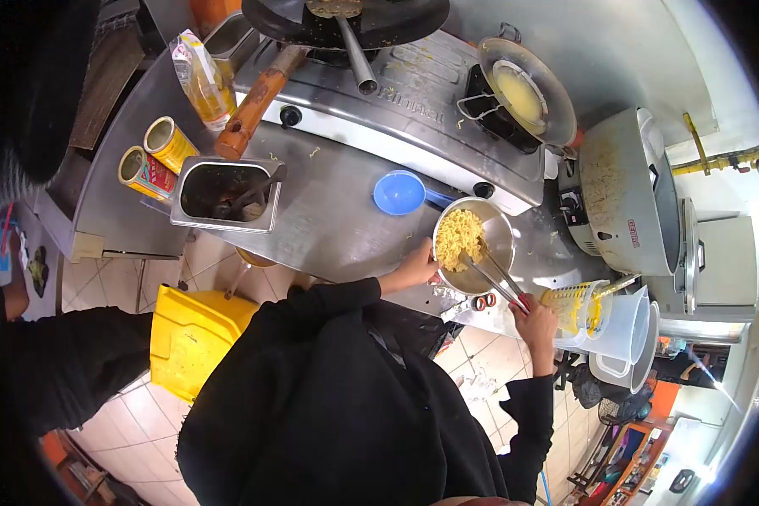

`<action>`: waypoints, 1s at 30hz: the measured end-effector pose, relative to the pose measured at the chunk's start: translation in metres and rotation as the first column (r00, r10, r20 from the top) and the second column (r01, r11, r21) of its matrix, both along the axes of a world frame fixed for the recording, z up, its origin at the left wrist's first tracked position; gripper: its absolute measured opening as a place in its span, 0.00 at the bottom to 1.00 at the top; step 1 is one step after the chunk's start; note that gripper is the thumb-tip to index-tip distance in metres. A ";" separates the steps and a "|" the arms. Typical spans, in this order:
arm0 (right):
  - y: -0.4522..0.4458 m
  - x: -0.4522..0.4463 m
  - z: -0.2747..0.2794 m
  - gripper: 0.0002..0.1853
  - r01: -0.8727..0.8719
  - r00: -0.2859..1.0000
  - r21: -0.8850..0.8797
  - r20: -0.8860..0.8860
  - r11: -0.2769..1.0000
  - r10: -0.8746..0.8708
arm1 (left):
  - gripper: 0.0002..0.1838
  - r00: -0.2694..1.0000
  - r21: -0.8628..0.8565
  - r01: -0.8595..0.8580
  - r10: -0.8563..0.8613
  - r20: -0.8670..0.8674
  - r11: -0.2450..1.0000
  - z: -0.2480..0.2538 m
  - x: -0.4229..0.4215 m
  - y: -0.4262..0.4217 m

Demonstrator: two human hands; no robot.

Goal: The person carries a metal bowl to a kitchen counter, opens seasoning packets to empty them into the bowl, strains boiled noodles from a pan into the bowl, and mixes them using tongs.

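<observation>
A steel bowl (502, 229) with yellow noodles (459, 239) in it stands at the edge of the steel counter. My left hand (418, 265) is closed on the bowl's near left rim. In my right hand (535, 322) are metal tongs (499, 282) with red grips, their tips down in the bowl at the noodles. A blue ladle (399, 193) lies just left of the bowl, its handle running behind it.
A stove (413, 93) holds a wok (346, 21) with a wooden handle and a pan of pale liquid. Two cans and a steel container (228, 194) stand left, plastic jugs (620, 325) right. A yellow bin (196, 337) and another person's dark sleeve are lower left.
</observation>
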State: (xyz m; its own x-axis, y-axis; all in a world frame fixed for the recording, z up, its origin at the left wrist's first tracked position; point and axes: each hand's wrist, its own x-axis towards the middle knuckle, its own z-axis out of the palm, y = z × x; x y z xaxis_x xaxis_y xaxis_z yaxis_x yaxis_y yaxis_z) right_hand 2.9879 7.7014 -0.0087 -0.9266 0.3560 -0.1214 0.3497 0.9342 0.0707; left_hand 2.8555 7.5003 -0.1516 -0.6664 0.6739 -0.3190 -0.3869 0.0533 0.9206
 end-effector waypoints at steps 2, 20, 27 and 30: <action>-0.004 0.010 -0.019 0.13 0.040 0.998 0.046 -0.055 0.998 -0.038 | 0.16 1.000 0.013 0.005 -0.005 0.006 1.000 -0.004 -0.001 0.003; -0.032 0.025 0.052 0.20 -0.020 0.996 0.226 -0.082 0.974 0.039 | 0.12 0.979 0.184 -0.025 -0.014 0.204 0.983 -0.012 -0.002 0.002; -0.030 0.011 0.011 0.18 0.037 0.996 0.228 0.071 0.973 -0.055 | 0.12 0.985 0.159 0.054 -0.079 0.155 0.986 -0.007 -0.013 -0.004; -0.013 0.016 -0.017 0.15 0.063 0.998 0.208 -0.020 0.976 -0.060 | 0.11 0.987 0.150 0.038 -0.060 0.148 0.988 -0.009 -0.015 -0.004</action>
